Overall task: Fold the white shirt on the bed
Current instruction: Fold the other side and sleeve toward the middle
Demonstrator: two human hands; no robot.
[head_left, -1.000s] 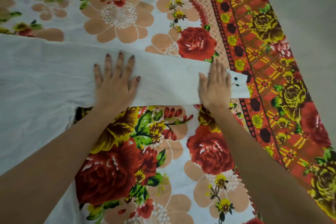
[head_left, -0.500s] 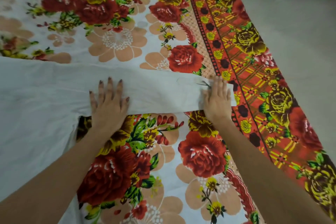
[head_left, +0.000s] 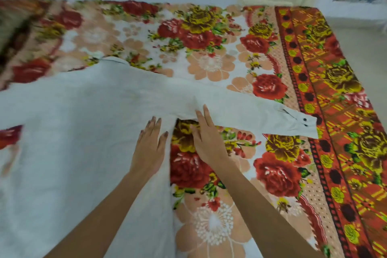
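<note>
**Hands gather at the armpit, sleeve ready to fold**

My left hand lies flat, fingers spread, on the body of the white cotton shirt just beside the side seam. My right hand is flat too, gripping nothing, fingertips touching the lower edge of the long white sleeve where it meets the body. A second ago the hands were well apart, pressing along the sleeve near its buttoned cuff; now they sit close together at the armpit. I judge the smoothing done and the sleeve fold next. The shirt lies spread on the bed's red and yellow floral blanket, sleeve reaching toward the patterned border.
</note>
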